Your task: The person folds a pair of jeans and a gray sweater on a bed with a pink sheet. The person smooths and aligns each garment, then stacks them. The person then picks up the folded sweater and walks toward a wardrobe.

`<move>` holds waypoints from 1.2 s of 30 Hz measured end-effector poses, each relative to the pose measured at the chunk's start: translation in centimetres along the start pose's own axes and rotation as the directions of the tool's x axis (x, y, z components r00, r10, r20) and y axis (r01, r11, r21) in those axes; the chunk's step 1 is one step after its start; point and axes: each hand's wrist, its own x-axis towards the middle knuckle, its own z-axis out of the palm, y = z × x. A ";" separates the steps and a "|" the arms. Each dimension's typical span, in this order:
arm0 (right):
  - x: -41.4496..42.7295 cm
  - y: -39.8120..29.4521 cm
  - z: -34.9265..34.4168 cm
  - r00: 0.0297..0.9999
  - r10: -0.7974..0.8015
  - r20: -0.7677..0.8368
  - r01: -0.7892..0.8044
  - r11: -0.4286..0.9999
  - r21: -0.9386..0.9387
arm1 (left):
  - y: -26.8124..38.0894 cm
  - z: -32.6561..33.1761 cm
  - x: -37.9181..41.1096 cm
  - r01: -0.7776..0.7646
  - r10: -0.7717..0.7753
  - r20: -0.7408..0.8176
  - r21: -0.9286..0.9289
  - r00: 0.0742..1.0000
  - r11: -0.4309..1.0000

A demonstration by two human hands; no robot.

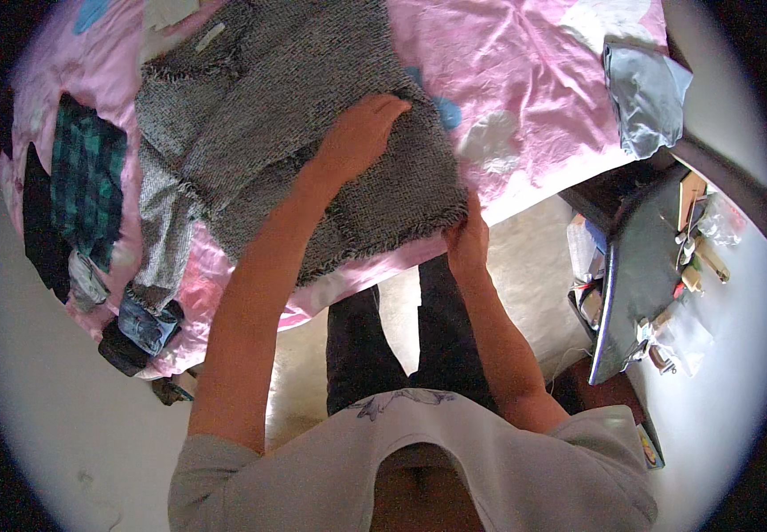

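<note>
A grey tweed-like garment [277, 126] with frayed trim lies spread and partly folded on a bed. One of its sleeves [165, 246] hangs toward the lower left, and a small white label [210, 37] shows near the top. My left hand [365, 133] is over the cloth's right part, fingertips bent close together at a fold; whether they pinch the fabric is hidden. At the lower right corner my right hand [468, 241] grips the fringed edge, its thumb along the side.
A pink patterned sheet [536, 73] covers the bed. On the left lie a green-and-black checked cloth [87, 179] and folded denim [149, 324]. Light-blue folded cloth [646, 100] sits at the right edge. Beyond stands a dark glossy tabletop [643, 259] with small items.
</note>
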 end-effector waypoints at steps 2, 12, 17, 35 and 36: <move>-0.2 -0.9 1.6 0.995 -0.032 -0.095 0.019 0.990 -0.137 | -1.2 1.5 2.0 -0.095 0.092 0.037 0.110 0.995 0.989; 0.1 -1.0 -0.3 0.906 -0.384 -0.177 0.269 0.846 -0.460 | 2.4 3.1 0.5 0.144 -0.182 0.088 0.330 0.979 0.933; 2.0 -5.4 5.7 0.517 -0.696 0.497 0.766 0.118 -0.632 | 5.3 4.6 -6.2 0.262 -0.301 0.060 0.351 0.952 0.899; 3.8 -0.7 17.9 0.063 -0.215 0.975 0.978 -0.181 -0.103 | 2.2 -3.4 -20.7 0.687 -0.842 -0.496 -0.537 0.212 0.490; 2.2 0.3 21.0 0.026 -0.170 0.985 0.967 -0.245 -0.067 | -0.2 -3.9 -24.6 0.612 -0.807 -0.591 -0.641 -0.009 0.463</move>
